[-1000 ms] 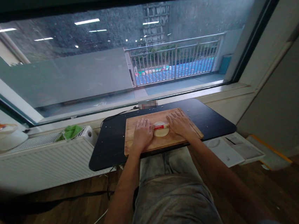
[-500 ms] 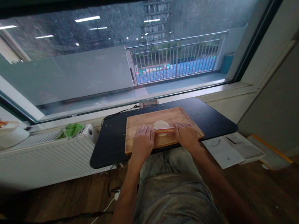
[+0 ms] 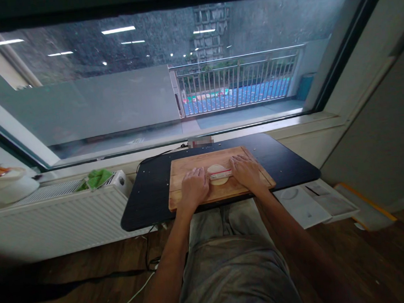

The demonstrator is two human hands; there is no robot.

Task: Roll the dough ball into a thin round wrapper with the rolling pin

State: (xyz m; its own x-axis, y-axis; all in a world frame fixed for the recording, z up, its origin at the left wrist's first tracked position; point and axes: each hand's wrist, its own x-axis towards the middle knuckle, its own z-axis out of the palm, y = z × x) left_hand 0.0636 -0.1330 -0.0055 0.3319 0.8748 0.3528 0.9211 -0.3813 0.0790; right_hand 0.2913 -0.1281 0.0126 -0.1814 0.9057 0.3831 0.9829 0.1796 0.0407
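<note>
Left hand (image 3: 194, 189) and right hand (image 3: 247, 172) are positioned palm down, well apart, one at each end of a rolling pin (image 3: 221, 174). Fingers of both hands point forward, toward the window (image 3: 111, 103). Each hand covers its end of the pin; whether the fingers curl around it cannot be determined, as the contact area is hidden.

The exposed middle section of the pin, white with red markings, lies crosswise between the hands and over a round, pale dough disc (image 3: 220, 181). Parts of the disc show both beyond the pin and on the side nearer the person. The disc rests near the middle of a wooden board (image 3: 223, 193).

The board lies flat on a black table (image 3: 142, 195) with rounded corners, set against the window side. Small pale specks are scattered on the tabletop. A thin dark cable (image 3: 159, 152) runs along its far left edge.

To the left of the table stands a white radiator (image 3: 59, 222), with a green cloth (image 3: 97, 178) on top. To the right, below table level, is a white box (image 3: 305, 206).
</note>
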